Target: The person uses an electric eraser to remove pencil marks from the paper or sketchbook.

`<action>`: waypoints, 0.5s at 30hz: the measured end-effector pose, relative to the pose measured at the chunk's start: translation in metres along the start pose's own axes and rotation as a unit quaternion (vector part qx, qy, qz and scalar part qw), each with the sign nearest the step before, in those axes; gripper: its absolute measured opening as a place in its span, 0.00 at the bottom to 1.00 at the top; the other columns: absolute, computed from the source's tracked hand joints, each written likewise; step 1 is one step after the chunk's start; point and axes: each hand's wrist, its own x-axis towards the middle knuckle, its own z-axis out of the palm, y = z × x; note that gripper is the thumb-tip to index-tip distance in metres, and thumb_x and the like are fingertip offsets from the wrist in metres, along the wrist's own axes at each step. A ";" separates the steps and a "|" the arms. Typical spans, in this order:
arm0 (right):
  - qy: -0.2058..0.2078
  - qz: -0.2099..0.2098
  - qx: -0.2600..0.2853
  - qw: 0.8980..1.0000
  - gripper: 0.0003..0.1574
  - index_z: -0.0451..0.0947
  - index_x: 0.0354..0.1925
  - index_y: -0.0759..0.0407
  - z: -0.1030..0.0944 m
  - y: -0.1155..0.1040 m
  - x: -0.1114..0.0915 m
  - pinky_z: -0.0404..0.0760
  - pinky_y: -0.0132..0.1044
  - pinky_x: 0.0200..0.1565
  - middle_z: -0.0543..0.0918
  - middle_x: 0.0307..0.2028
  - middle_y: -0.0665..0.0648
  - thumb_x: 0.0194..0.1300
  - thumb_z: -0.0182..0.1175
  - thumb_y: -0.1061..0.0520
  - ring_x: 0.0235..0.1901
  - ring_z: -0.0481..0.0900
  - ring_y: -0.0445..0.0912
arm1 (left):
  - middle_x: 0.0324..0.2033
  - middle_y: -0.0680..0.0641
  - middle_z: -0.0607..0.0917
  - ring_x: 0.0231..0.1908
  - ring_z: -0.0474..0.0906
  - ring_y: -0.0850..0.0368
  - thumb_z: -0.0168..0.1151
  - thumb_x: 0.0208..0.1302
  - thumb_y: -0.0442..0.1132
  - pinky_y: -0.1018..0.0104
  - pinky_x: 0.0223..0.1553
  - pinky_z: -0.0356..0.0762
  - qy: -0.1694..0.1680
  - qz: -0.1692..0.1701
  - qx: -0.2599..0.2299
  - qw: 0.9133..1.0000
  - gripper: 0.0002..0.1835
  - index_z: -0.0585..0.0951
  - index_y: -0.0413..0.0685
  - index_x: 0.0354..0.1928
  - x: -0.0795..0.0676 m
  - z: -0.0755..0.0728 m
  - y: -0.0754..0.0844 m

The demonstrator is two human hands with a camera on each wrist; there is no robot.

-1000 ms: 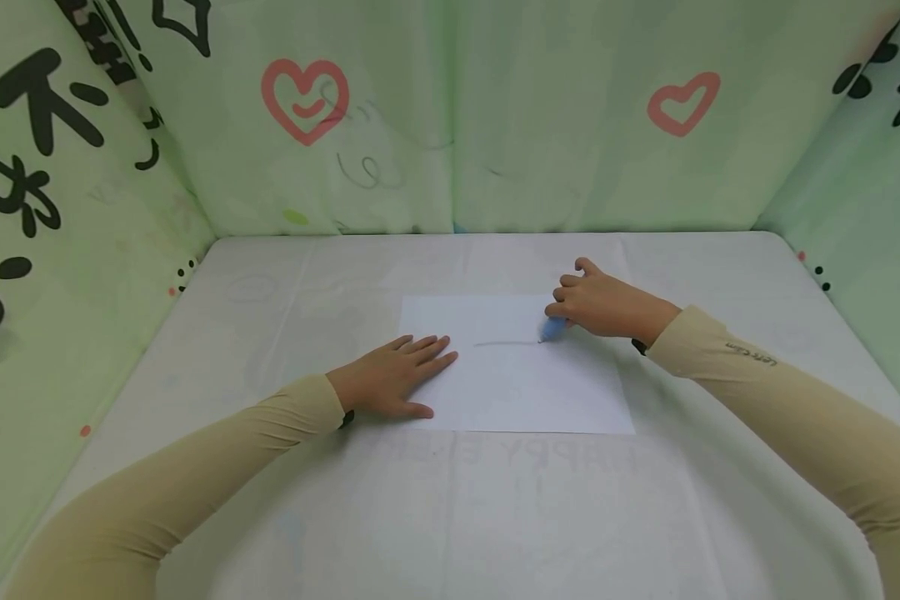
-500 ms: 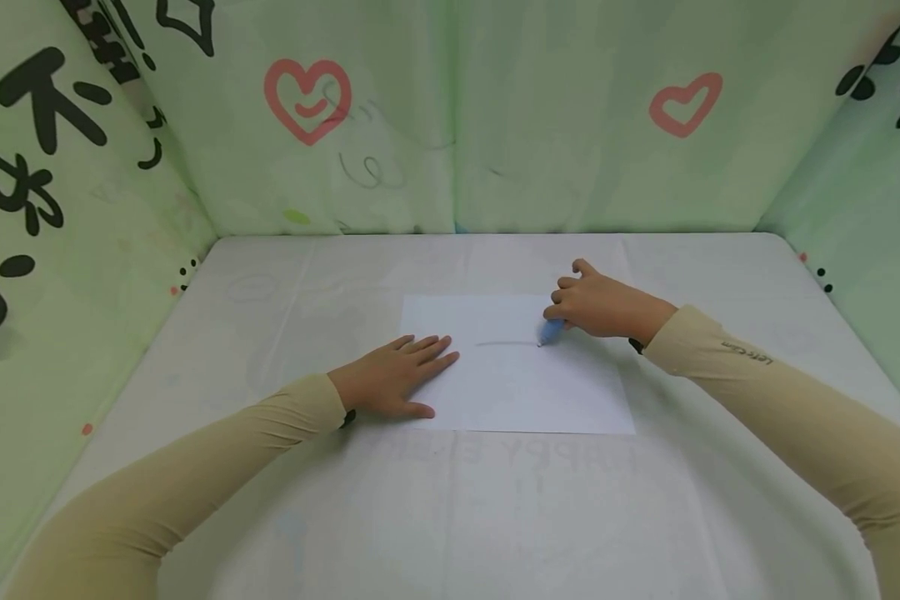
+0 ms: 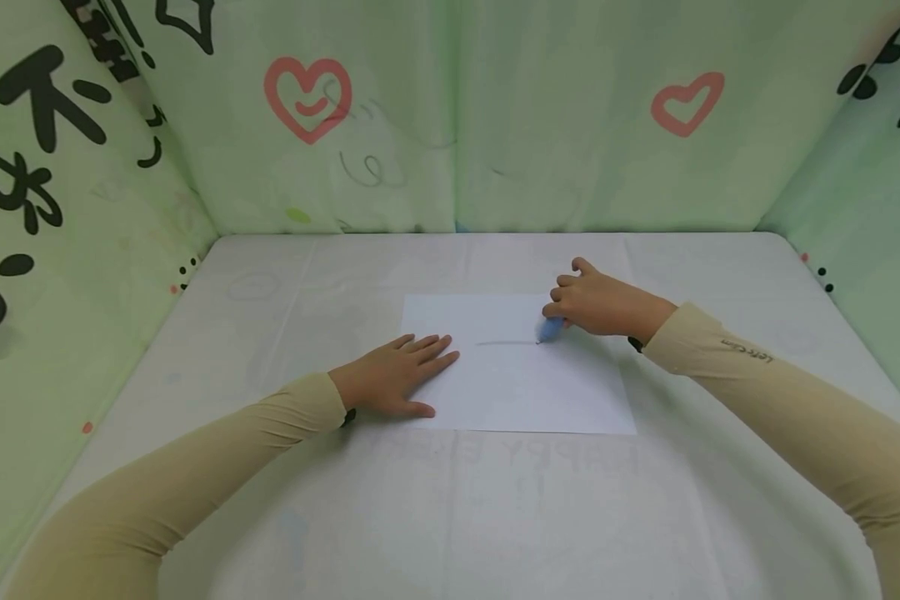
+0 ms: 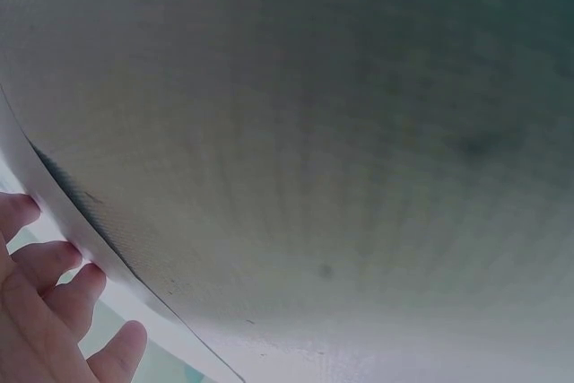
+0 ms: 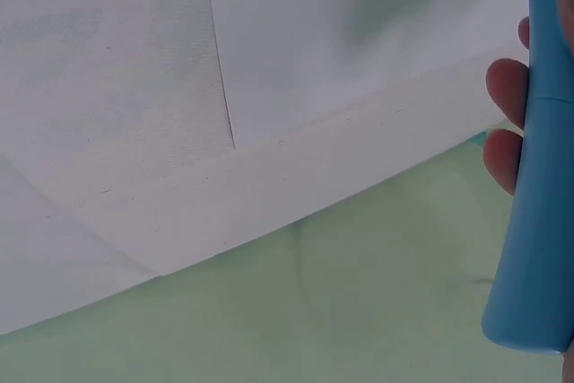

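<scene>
A white sheet of paper (image 3: 540, 392) lies on the table, with a thin grey line (image 3: 504, 342) across it. My left hand (image 3: 392, 379) rests flat on the sheet's left side, fingers spread; its fingers (image 4: 72, 298) also show in the left wrist view. My right hand (image 3: 611, 304) grips a thick blue pen-shaped tool (image 3: 551, 328) near the sheet's far right. The tool's narrow tip points down at the right end of the line. In the right wrist view, fingers (image 5: 508, 91) curl round its smooth blue body (image 5: 535, 221). Its exact kind cannot be told.
A white cloth with creases and faint show-through lettering covers the table (image 3: 450, 517). Green curtains (image 3: 540, 183) with red hearts and black marks stand along the back and both sides. The table's far edge lies beyond the paper.
The blue tool's tip has shifted very slightly left along the grey line. My left hand stays in the same place on the paper.
</scene>
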 end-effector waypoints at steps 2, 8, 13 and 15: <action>0.002 -0.002 -0.005 1.000 0.13 0.79 0.38 0.53 0.000 0.000 0.001 0.69 0.54 0.50 0.82 0.31 0.54 0.52 0.68 0.55 0.37 0.76 0.49 | 0.74 0.43 0.49 0.73 0.47 0.47 0.48 0.63 0.66 0.48 0.72 0.47 0.002 0.000 0.001 1.000 0.46 0.47 0.50 0.74 0.000 0.001 0.000; -0.012 -0.001 -0.002 1.000 0.13 0.80 0.38 0.53 -0.002 0.000 0.001 0.68 0.54 0.49 0.83 0.31 0.54 0.52 0.68 0.55 0.36 0.75 0.49 | 0.74 0.42 0.50 0.73 0.48 0.46 0.48 0.63 0.65 0.48 0.71 0.48 0.009 0.004 -0.001 1.000 0.45 0.48 0.50 0.74 0.000 0.002 -0.001; -0.007 -0.004 -0.005 1.000 0.12 0.79 0.38 0.53 -0.002 0.000 0.001 0.68 0.54 0.49 0.83 0.31 0.54 0.53 0.68 0.55 0.36 0.75 0.49 | 0.74 0.43 0.49 0.73 0.46 0.47 0.48 0.63 0.66 0.48 0.72 0.47 -0.003 -0.002 0.001 1.000 0.46 0.47 0.51 0.74 0.001 0.001 -0.001; -0.008 -0.005 -0.005 1.000 0.12 0.79 0.38 0.53 -0.001 0.000 0.002 0.68 0.54 0.49 0.83 0.31 0.53 0.53 0.68 0.55 0.36 0.75 0.49 | 0.74 0.43 0.49 0.74 0.46 0.47 0.47 0.63 0.66 0.48 0.72 0.47 -0.005 -0.003 0.003 1.000 0.46 0.47 0.51 0.74 0.001 0.001 -0.001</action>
